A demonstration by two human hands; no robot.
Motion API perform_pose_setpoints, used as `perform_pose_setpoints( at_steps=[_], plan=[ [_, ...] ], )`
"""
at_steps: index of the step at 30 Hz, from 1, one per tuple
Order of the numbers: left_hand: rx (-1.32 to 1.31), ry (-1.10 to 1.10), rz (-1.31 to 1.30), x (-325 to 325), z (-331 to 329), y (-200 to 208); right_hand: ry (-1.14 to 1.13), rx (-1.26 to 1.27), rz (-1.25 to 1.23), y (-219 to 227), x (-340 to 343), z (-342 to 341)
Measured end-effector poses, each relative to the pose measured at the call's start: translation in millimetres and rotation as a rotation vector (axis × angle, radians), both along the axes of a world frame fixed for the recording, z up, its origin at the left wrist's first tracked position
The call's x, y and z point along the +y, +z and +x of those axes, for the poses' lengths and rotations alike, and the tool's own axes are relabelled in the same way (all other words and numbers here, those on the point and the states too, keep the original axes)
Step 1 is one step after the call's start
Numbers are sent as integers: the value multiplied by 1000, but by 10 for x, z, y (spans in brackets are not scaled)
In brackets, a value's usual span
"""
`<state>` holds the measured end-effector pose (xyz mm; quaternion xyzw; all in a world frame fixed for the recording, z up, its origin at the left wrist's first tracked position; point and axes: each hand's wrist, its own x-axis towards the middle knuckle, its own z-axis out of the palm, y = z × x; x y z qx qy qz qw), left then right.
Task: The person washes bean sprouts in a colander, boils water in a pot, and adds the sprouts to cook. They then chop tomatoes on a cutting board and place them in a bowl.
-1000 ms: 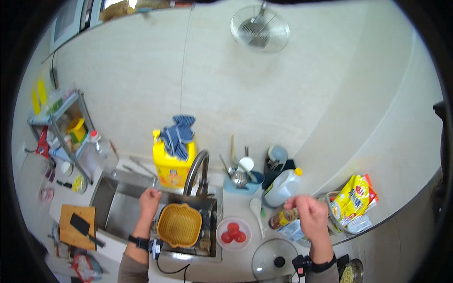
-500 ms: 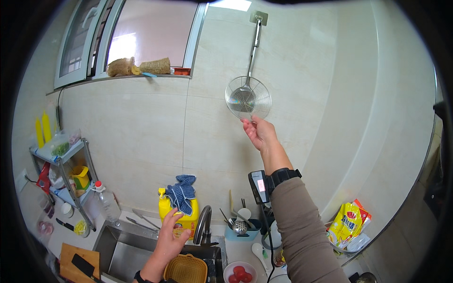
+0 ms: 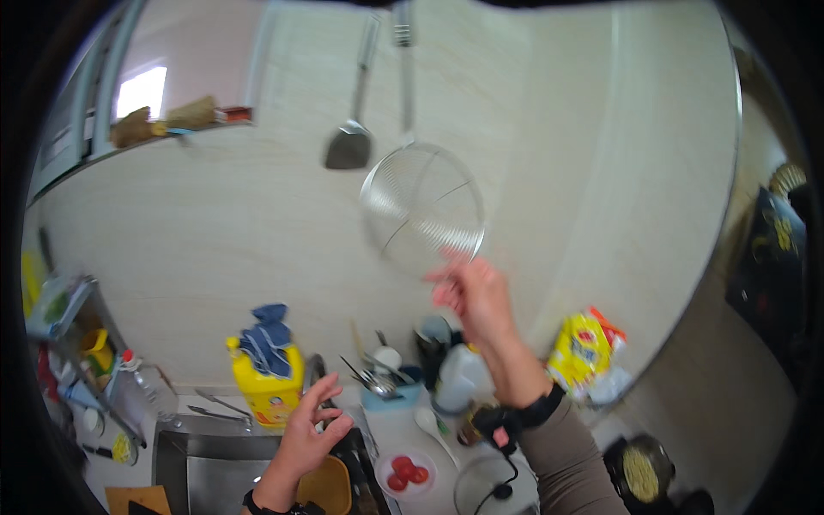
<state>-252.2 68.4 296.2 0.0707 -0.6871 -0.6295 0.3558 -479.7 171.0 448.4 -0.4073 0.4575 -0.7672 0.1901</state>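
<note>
**Right hand raised to the hanging wire skimmer**

While the right arm stretches up and away from the body, the right hand point(image 3: 475, 296) reaches the lower rim of the round wire skimmer point(image 3: 421, 206), which hangs by its long handle on the tiled wall point(image 3: 215, 232) just right of a metal spatula point(image 3: 349, 144). Its fingers are blurred at the mesh edge, so whether the grip has closed on the rim cannot be told. A dark band sits on that wrist, the sleeve below it. The left hand point(image 3: 313, 429) hovers low, fingers spread and loosely curled, grasping nothing, above the sink point(image 3: 206, 446) and just right of the yellow bottle point(image 3: 268, 390). A small dish of tomatoes point(image 3: 406, 472) rests on the bench.
</note>
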Motion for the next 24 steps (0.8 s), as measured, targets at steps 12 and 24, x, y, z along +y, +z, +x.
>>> perform_pose_setpoints(
  at_steps=[12, 24],
  plan=[
    [-46, -240, 158, 2004, -942, -304, 114, -546, 293, -1900, 3213, 413],
    [105, -493, -1146, 4360, -1835, -764, -185, -536, 194, -1981, 7084, 1528]
  ],
)
